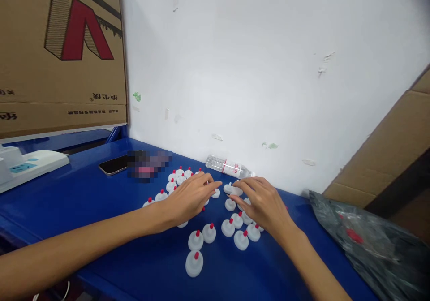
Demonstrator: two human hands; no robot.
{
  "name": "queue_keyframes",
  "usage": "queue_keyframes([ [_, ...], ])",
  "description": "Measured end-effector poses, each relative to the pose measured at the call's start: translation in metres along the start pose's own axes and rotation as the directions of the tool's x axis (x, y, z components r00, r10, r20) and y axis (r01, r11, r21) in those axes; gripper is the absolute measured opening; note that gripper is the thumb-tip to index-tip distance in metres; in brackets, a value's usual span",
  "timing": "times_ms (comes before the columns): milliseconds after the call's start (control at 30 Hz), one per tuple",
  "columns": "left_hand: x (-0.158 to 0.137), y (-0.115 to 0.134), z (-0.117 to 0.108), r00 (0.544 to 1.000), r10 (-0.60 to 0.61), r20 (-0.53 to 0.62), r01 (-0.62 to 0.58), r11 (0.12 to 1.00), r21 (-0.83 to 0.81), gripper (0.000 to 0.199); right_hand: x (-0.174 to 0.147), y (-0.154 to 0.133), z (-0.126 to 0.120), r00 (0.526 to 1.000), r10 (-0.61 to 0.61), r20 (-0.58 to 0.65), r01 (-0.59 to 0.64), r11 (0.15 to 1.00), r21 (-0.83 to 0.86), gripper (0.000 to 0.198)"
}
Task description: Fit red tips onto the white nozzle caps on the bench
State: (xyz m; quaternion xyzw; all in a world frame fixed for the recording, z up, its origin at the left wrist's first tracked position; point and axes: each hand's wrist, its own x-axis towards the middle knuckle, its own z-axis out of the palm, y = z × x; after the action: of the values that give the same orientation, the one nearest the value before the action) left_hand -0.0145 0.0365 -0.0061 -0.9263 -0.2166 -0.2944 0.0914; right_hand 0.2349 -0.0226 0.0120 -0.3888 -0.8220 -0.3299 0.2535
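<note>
curving palm-down, left hand (191, 195) faces right hand (261, 202).

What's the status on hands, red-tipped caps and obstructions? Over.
Left hand, right hand among red-tipped caps; grips unclear. Caps spread across blue table. Bottle lying just beyond hands.

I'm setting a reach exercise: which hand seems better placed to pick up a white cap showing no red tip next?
Probably the right hand: its fingers are close to a tipless white cap. The left hand is farther from it, beside red-tipped caps.
</note>
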Motion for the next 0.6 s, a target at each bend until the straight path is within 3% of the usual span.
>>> queue_keyframes([
  [167,0.003,-0.006,-0.001,0.997,0.005,-0.076,-0.006,1.000,-0.019,0.023,0.001,-0.008,0.007,1.000,0.010,-0.014,-0.010,0.999,-0.036,0.014],
  [400,0.005,-0.007,-0.006,0.979,0.045,-0.197,-0.055,0.997,-0.045,0.019,0.004,-0.016,0.006,0.999,-0.026,0.042,0.026,1.000,0.008,0.026],
  [600,0.005,-0.006,-0.006,0.955,0.075,-0.286,-0.100,0.992,-0.074,0.015,0.007,-0.021,0.005,0.997,-0.080,-0.001,0.080,0.996,0.030,0.026],
])
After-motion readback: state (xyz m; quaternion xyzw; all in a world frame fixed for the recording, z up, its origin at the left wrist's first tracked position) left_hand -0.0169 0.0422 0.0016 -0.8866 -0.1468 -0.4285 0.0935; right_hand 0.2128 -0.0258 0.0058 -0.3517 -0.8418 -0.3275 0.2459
